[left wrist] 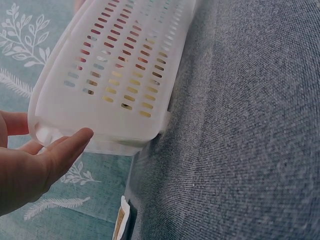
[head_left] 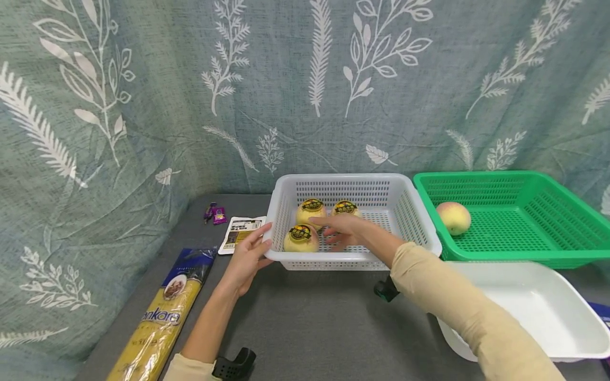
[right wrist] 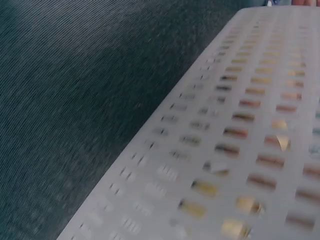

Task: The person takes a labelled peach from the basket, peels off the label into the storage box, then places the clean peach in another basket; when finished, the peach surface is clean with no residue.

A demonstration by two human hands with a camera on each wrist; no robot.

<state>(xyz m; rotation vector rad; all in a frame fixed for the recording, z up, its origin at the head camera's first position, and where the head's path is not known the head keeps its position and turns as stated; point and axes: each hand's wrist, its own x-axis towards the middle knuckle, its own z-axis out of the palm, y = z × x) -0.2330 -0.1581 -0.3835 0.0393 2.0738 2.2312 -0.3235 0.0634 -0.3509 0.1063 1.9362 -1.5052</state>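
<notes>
Three yellow peaches with black-and-gold labels sit in a white slotted basket [head_left: 405,222]: a front peach [head_left: 301,241], a back-left peach [head_left: 308,209] and a back-right peach [head_left: 345,207]. My left hand [head_left: 245,262] holds the basket's front left corner; the left wrist view has the thumb and fingers on either side of the rim. My right hand [head_left: 345,231] is inside the basket with loosely extended fingers, their tips close to the peaches; contact is unclear. In the right wrist view the basket's slotted wall [right wrist: 240,135] hides the hand.
A green basket [head_left: 534,254] at the right holds one peach [head_left: 454,218]. Before it stands a white tray [head_left: 534,301], partly under the right sleeve. To the left lie a spaghetti pack [head_left: 162,317], a flat white packet [head_left: 238,235] and small purple sweets [head_left: 218,215].
</notes>
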